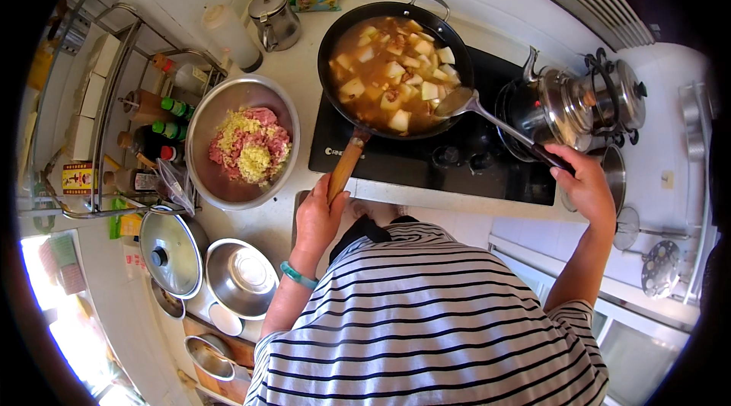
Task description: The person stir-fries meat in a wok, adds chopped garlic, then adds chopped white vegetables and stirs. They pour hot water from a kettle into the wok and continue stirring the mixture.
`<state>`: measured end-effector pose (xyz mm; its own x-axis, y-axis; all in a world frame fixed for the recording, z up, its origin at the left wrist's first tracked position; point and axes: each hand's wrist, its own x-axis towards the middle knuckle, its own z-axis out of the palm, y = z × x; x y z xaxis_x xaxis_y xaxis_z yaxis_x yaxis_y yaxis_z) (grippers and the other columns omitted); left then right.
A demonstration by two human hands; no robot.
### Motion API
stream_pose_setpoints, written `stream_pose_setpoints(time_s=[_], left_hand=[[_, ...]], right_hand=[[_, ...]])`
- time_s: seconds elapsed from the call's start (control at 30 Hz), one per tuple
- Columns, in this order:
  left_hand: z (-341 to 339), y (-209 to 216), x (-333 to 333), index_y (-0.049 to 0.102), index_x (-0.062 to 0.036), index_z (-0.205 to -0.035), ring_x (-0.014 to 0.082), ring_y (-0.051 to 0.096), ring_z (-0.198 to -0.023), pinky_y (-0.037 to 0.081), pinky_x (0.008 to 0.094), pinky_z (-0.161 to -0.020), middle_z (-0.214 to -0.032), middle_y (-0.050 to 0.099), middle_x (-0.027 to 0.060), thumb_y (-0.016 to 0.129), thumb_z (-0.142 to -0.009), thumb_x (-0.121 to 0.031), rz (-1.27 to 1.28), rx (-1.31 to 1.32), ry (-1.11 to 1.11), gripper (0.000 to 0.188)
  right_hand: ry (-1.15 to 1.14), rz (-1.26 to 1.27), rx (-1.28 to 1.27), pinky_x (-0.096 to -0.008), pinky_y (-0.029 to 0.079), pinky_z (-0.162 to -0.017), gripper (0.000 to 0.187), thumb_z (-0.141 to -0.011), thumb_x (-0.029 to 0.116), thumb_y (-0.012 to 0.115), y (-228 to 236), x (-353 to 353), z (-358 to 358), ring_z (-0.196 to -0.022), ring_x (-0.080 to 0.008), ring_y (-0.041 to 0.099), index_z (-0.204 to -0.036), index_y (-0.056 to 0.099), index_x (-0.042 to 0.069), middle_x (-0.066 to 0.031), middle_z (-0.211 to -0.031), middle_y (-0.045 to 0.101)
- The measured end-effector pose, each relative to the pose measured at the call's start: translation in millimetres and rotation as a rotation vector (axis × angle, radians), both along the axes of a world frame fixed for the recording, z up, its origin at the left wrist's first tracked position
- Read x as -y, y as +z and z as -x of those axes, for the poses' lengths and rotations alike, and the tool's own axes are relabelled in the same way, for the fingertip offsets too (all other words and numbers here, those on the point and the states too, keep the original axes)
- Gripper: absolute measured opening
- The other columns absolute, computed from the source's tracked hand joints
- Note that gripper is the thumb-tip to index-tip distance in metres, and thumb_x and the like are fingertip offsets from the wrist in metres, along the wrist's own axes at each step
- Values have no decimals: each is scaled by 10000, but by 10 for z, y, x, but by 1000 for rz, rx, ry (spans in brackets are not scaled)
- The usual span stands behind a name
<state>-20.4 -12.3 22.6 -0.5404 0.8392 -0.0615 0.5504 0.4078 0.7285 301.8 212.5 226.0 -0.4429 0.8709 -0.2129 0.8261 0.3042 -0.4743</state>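
My left hand is wrapped round the wooden handle of a black wok. In my right hand is the black grip of a metal spatula, its blade over the wok's right rim, touching the food. Pale cut chunks and small brown pieces lie in brown liquid inside the wok. Beneath the wok is a black glass cooktop. A wide steel bowl to the left holds pink minced meat topped with yellow chopped bits.
A steel kettle and a lidded pot stand right of the wok. A metal rack with bottles lines the left wall. Behind the bowl are a steel pitcher and a plastic bottle. A glass lid and steel basin sit near-left.
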Motion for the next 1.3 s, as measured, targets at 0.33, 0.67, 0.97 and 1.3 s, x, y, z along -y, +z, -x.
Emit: stream_pose_setpoints(time_s=[0.33, 0.67, 0.97, 1.3], left_hand=[[-29, -43, -1, 544, -33, -1295, 340, 656, -853, 527, 382, -761, -940, 666, 201, 765, -797, -223, 104, 83, 52, 577], [-209, -92, 49, 554, -26, -1286, 365, 659, -865, 526, 388, -755, -948, 665, 234, 760, -801, -222, 7, 208, 115, 562], [-382, -16, -21, 550, -42, -1296, 370, 656, -877, 517, 391, -776, -959, 665, 232, 744, -817, -226, 45, 219, 108, 548], [-480, -60, -41, 541, -57, -1307, 370, 653, -908, 516, 396, -797, -970, 668, 219, 741, -818, -268, 65, 235, 163, 569]], right_hand=[[101, 30, -67, -336, 486, -769, 347, -849, 99, 662, -614, -443, 158, -833, -272, 642, -1193, 616, 111, -151, -934, 676], [76, 177, -114, -275, 465, -709, 333, -874, 88, 637, -488, -530, 197, -741, -140, 580, -1206, 616, 107, -76, -868, 662], [23, 202, -289, -243, 405, -567, 328, -896, 80, 619, -606, -524, 283, -609, -83, 466, -1223, 614, 99, 33, -730, 546], [152, 184, -167, -288, 477, -724, 359, -886, 88, 630, -870, -552, 276, -735, -167, 586, -1242, 592, 105, -112, -873, 660]])
